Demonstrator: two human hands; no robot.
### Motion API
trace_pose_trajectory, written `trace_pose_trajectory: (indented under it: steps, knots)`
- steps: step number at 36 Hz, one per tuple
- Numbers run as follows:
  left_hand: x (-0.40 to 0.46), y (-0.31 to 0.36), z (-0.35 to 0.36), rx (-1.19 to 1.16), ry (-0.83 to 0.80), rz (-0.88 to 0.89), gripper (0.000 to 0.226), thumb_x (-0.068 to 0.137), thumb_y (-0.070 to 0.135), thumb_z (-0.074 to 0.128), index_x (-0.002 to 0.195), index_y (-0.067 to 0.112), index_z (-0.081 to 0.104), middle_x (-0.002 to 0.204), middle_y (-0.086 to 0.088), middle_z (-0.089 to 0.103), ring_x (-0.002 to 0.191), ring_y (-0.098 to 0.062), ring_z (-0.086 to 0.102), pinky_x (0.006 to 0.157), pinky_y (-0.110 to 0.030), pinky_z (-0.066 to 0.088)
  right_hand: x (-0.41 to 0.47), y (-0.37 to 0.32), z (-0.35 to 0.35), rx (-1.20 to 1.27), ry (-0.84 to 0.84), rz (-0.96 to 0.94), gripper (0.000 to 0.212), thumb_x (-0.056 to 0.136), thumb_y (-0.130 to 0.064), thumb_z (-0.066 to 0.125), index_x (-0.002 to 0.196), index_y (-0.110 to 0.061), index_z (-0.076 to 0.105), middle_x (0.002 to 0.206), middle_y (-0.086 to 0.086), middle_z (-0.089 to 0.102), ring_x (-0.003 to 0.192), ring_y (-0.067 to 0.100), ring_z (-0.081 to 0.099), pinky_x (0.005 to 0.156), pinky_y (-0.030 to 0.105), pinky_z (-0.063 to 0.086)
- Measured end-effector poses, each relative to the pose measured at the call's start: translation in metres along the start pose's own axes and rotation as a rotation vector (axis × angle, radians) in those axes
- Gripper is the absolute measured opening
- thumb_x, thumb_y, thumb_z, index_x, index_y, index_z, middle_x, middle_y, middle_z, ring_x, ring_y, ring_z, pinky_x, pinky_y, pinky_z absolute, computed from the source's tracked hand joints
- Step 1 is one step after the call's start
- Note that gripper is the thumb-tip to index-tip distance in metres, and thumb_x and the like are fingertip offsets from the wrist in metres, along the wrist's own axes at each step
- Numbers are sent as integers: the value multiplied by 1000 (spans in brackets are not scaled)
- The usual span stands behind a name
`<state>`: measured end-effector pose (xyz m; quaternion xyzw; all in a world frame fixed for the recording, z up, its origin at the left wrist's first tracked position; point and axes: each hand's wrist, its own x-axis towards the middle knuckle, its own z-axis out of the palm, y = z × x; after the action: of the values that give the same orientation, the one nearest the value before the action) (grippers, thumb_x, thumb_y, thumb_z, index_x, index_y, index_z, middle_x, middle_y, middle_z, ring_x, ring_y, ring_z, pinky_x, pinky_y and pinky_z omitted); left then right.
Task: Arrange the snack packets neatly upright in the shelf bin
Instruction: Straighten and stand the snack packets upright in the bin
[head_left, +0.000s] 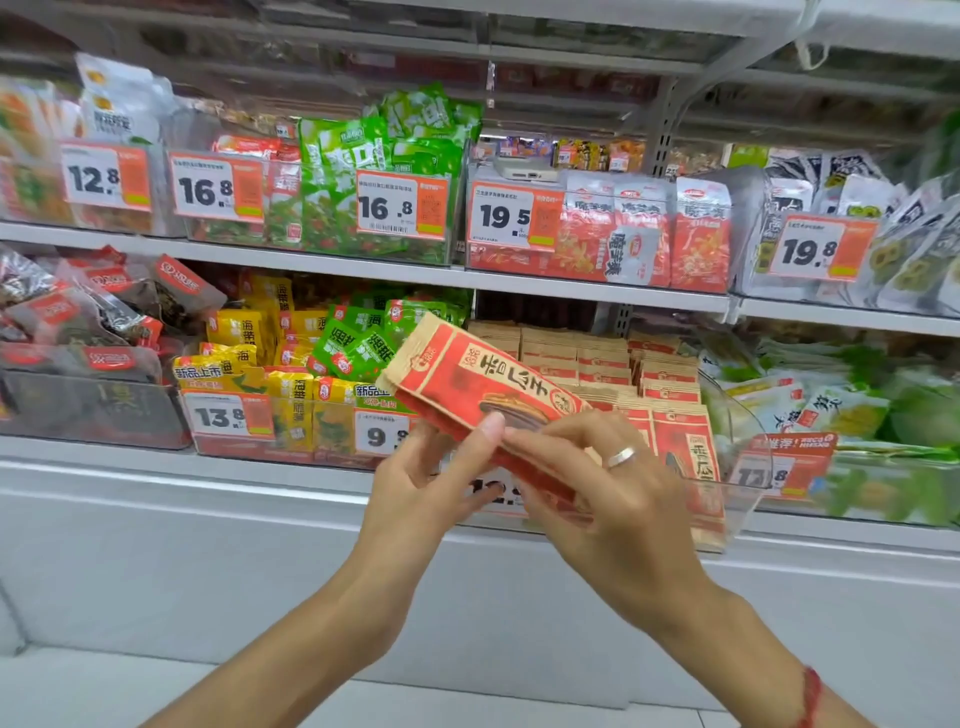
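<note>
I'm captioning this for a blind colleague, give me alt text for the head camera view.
Both hands, left hand and right hand, grip a tilted stack of red-and-tan snack packets before a clear shelf bin of matching upright packets; price-tagged snack shelves surround it.

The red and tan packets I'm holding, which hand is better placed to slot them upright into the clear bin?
Probably the right hand. It lies directly in front of the clear bin, gripping the packets at their lower end. The left hand sits further left, pinching the same end.
</note>
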<state>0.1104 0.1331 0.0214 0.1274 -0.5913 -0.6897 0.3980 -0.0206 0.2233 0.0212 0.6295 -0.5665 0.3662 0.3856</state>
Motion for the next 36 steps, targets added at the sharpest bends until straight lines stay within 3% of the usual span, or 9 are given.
trace_pose_trajectory:
  steps: [5,9,13,20,24,27,30,33,36]
  knots:
    - [4,1,-3,-51,28,31,25,94,25,54,117,25,63,109,3,73,101,-13,69,78,-20,56,3,1,1,40,-54,-31,28,84,-19,72,112,-17,70,107,0,64,99,16,56,79,28,49]
    - [11,5,-10,90,45,194,28,90,23,56,117,23,58,105,6,73,97,-10,69,77,-19,55,10,2,-8,174,-8,176,34,87,-26,64,120,-19,65,115,-5,59,108,10,54,86,25,48]
    - [20,15,-15,322,-84,318,29,90,28,54,119,26,56,112,13,68,107,-5,63,85,-23,54,34,3,-13,358,-55,422,54,87,-28,67,135,-32,43,122,-13,54,116,2,51,93,12,42]
    - [76,49,-19,693,-182,402,31,95,31,56,126,31,54,120,20,63,113,3,56,93,-21,48,82,26,-18,645,-172,577,28,78,-34,67,105,-39,60,98,-24,69,96,-2,64,87,19,49]
    - [101,40,-34,952,38,539,35,94,50,48,124,34,58,118,24,61,108,6,56,92,-26,48,96,46,-11,615,-117,582,21,82,-31,66,100,-38,59,98,-25,68,96,-1,64,88,24,48]
    - [113,13,-55,1166,241,615,27,98,42,48,115,28,63,111,14,67,100,-6,62,76,-28,53,102,61,-5,583,-113,577,25,81,-36,64,106,-37,59,104,-22,67,104,2,62,98,37,48]
    - [130,-22,-80,1427,263,646,20,96,33,55,108,24,68,103,9,70,92,-12,67,62,-27,53,103,78,5,546,-157,605,33,77,-43,64,108,-37,60,105,-22,67,106,1,61,100,39,47]
    - [145,-58,-103,1531,198,670,36,100,33,39,113,18,67,107,3,70,98,-19,67,88,-29,45,102,93,19,503,-236,647,55,73,-53,66,123,-34,57,118,-21,64,116,2,56,103,35,45]
    - [155,-87,-115,1571,124,643,57,104,41,15,117,19,66,114,3,68,109,-19,62,102,-36,33,104,101,35,518,-325,588,47,76,-45,66,121,-41,55,117,-31,61,114,-8,54,100,22,44]
